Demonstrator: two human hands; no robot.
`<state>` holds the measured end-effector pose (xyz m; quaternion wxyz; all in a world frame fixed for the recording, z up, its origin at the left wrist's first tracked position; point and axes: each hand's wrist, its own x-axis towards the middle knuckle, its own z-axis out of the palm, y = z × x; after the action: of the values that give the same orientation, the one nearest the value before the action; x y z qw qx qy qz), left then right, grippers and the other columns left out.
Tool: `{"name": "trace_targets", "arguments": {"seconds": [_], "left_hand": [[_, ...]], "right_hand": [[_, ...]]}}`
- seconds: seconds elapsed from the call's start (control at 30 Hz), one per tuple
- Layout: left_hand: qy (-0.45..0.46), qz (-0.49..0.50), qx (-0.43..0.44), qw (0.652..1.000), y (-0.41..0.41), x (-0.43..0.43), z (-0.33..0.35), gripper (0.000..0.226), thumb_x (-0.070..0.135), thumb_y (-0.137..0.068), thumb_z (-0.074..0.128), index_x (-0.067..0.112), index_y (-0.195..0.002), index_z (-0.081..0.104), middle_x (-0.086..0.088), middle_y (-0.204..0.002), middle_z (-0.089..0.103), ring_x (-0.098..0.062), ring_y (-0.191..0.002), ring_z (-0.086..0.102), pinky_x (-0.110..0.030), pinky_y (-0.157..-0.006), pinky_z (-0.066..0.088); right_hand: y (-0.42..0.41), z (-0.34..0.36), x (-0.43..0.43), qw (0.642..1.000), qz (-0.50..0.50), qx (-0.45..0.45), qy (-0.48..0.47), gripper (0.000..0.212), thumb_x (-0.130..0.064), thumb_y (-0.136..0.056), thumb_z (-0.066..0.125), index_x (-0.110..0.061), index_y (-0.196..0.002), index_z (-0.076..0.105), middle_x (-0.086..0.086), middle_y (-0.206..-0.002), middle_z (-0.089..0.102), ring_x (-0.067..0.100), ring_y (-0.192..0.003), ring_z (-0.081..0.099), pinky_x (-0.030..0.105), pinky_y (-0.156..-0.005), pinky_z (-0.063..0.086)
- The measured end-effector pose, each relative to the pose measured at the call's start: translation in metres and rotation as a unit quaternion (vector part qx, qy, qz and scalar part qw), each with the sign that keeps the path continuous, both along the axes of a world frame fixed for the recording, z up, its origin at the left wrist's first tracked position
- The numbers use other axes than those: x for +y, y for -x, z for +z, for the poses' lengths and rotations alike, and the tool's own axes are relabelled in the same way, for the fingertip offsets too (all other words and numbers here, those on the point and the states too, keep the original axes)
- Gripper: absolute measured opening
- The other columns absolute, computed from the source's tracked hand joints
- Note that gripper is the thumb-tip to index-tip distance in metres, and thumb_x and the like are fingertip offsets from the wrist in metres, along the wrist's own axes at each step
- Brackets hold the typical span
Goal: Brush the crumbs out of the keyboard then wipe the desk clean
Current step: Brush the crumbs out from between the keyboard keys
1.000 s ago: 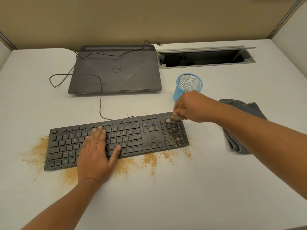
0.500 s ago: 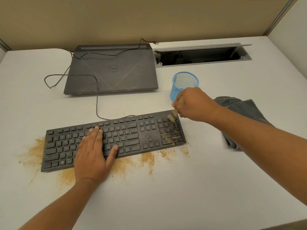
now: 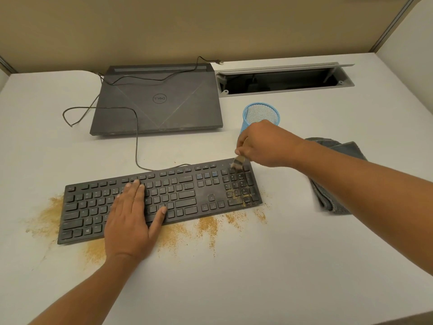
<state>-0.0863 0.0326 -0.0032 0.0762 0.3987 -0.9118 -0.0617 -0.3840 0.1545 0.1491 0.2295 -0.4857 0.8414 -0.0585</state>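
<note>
A black keyboard (image 3: 182, 195) lies across the white desk (image 3: 257, 266). Brown crumbs (image 3: 206, 225) are strewn on the desk along its front edge and past its left end, and some sit among the number-pad keys (image 3: 239, 195). My left hand (image 3: 133, 219) rests flat on the letter keys, fingers straight. My right hand (image 3: 264, 144) grips a small brush (image 3: 237, 162) whose bristles touch the top right corner of the keyboard. Most of the brush handle is hidden in my fist. A folded grey cloth (image 3: 332, 195) lies to the right, partly under my right forearm.
A closed dark laptop (image 3: 159, 102) sits behind the keyboard, with thin cables (image 3: 136, 141) running over it and down to the keyboard. A blue mesh cup (image 3: 261, 114) stands just behind my right hand. An open cable hatch (image 3: 281, 79) is set into the desk's back.
The brush has moved from the upper number-pad keys back toward the keyboard's top right corner. My left hand has stayed flat on the keys.
</note>
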Motion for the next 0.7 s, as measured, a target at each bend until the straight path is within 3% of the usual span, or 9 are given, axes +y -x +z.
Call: {"name": "trace_targets", "arguments": {"seconds": [0.17,0.4,0.57,0.7], "left_hand": [[0.000,0.001,0.000,1.000,0.000,0.000,0.000,0.082,0.067,-0.093,0.024,0.008,-0.148,0.036,-0.010,-0.155,0.035,-0.023,-0.146,0.026,-0.043,-0.120,0.020],[0.000,0.001,0.000,1.000,0.000,0.000,0.001,0.083,0.068,-0.093,0.022,0.008,-0.149,0.035,-0.009,-0.156,0.034,-0.023,-0.147,0.025,-0.042,-0.121,0.019],[0.001,0.001,-0.001,1.000,0.000,0.001,0.001,0.083,0.068,-0.093,0.022,0.008,-0.149,0.034,-0.009,-0.156,0.034,-0.022,-0.147,0.025,-0.041,-0.121,0.018],[0.002,0.003,0.002,1.000,0.000,0.001,0.001,0.083,0.067,-0.093,0.023,0.008,-0.149,0.034,-0.010,-0.156,0.034,-0.023,-0.146,0.026,-0.041,-0.121,0.018]], "right_hand": [[0.002,0.004,0.001,0.997,0.033,0.037,-0.064,0.026,-0.028,-0.098,0.055,-0.009,-0.095,0.073,0.002,-0.077,0.064,0.022,-0.075,0.059,0.032,-0.068,0.047],[0.004,0.002,0.013,0.997,0.027,0.061,-0.046,0.030,-0.030,-0.099,0.053,-0.009,-0.096,0.075,0.008,-0.086,0.071,0.024,-0.076,0.061,0.032,-0.068,0.050],[-0.007,-0.004,0.014,1.000,-0.009,-0.009,-0.013,0.033,-0.027,-0.099,0.052,-0.007,-0.080,0.068,0.007,-0.075,0.068,0.025,-0.073,0.064,0.036,-0.070,0.055],[-0.012,-0.006,0.022,0.999,-0.029,-0.030,-0.001,0.031,-0.024,-0.098,0.054,-0.006,-0.082,0.074,0.009,-0.072,0.072,0.025,-0.073,0.068,0.038,-0.070,0.058]]}}
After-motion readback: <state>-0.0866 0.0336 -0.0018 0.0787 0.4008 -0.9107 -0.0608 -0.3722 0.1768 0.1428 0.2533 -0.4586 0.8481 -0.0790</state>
